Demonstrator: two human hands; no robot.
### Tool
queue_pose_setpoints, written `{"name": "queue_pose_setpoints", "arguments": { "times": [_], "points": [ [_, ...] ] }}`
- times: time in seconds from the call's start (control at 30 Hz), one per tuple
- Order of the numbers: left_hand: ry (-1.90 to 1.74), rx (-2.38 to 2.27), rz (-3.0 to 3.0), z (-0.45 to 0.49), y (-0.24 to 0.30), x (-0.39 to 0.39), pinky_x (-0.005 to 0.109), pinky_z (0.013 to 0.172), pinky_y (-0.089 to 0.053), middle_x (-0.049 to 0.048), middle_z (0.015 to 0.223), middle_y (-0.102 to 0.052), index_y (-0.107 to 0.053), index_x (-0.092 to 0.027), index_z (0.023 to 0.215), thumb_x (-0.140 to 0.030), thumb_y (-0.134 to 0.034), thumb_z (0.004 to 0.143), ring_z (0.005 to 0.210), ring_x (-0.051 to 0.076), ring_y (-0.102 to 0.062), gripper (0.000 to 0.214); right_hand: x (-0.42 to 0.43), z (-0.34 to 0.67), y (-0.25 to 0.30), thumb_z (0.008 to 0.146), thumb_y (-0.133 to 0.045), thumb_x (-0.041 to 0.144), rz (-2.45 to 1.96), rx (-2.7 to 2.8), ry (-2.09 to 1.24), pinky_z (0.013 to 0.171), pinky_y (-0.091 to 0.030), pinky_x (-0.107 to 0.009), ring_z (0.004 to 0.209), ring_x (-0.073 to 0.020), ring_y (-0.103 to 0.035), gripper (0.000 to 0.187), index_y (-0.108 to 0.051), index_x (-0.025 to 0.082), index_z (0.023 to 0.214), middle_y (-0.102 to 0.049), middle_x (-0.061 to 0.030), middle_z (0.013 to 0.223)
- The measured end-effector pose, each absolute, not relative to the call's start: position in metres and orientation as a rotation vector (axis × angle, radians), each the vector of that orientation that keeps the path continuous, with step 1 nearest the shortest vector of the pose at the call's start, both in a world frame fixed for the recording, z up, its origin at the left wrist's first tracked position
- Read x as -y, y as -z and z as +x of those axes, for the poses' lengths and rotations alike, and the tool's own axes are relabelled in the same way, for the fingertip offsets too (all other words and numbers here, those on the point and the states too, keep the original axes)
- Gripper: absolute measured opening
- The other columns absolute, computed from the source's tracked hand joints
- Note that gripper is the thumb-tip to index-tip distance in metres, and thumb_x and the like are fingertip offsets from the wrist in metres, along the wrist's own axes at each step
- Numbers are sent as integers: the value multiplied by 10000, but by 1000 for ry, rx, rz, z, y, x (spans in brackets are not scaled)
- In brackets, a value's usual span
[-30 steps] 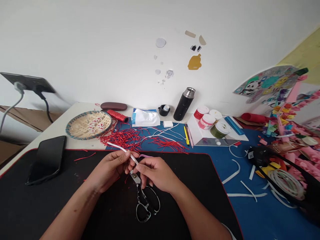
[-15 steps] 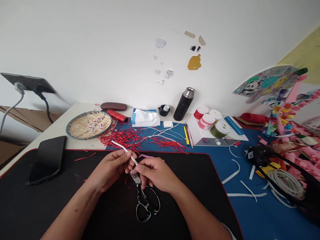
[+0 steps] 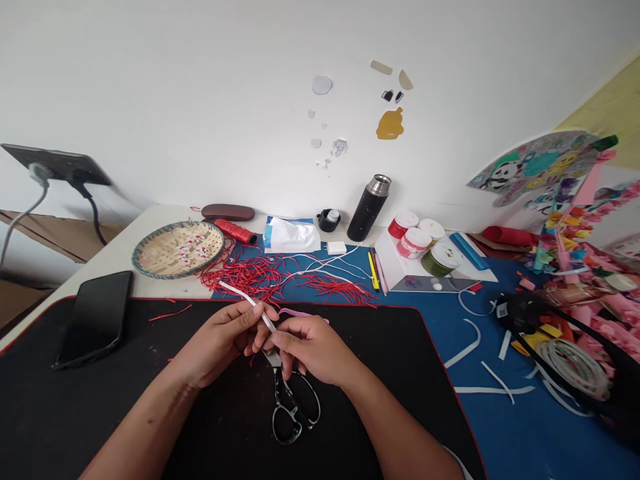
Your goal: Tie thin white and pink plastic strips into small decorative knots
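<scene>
A narrow white strip (image 3: 244,297) runs slantwise between my two hands, its free end pointing up and left. My left hand (image 3: 235,331) pinches it near the middle between thumb and fingers. At the lower end my right hand (image 3: 311,343) is closed on the same strip. Beneath my hands a pair of scissors (image 3: 287,413) lies on the black mat (image 3: 380,413), handles toward me, the blades mostly covered by my fingers. Just behind my right hand lies a thin purple strip (image 3: 295,311), partly hidden.
Red cord pieces (image 3: 250,277) lie behind the mat, beside a woven basket (image 3: 155,257) and a red thread spool (image 3: 235,233). A phone (image 3: 95,320) rests left. A black flask (image 3: 369,208) and paint jars (image 3: 414,241) stand at the back. White strips (image 3: 465,343) are scattered right.
The strip's free end has shifted slightly left, and the strip looks a little wider, turned more face-on. My hands have barely moved; both still hold it.
</scene>
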State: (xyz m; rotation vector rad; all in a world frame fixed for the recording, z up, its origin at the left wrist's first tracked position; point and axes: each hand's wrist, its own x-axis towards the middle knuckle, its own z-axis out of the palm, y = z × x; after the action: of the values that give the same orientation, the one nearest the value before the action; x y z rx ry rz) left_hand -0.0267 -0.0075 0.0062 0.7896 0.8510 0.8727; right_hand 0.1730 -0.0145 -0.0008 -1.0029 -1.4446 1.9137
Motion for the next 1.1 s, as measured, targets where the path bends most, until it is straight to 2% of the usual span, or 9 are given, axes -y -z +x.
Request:
{"name": "queue_pose_setpoints", "arguments": {
  "times": [0.13,0.67,1.1],
  "points": [
    [-869,-832,803,-27,-5,7,213,514,-425,10,563,-626,-799,-146,880,-546,-814,882,521,122,-512,400,15,173,1,1001,-641,440,-1004,1439,-1911,427,-338,-201,405,-77,-495,311,-721,150,918,-627,31,560],
    [-890,-751,755,-29,-4,6,197,512,-436,28,608,-655,-786,-138,861,-481,-844,872,552,124,-535,348,14,173,0,994,-635,449,-998,1428,-1906,431,-347,-200,459,-100,-582,321,-718,149,915,-628,19,586],
    [-940,-809,733,-30,-6,6,202,495,-383,10,573,-627,-777,-149,817,-450,-917,795,526,115,-493,333,15,173,-3,1003,-630,420,-1018,1431,-1936,435,-338,-195,479,-98,-601,304,-754,144,974,-635,19,603]
  ]
}}
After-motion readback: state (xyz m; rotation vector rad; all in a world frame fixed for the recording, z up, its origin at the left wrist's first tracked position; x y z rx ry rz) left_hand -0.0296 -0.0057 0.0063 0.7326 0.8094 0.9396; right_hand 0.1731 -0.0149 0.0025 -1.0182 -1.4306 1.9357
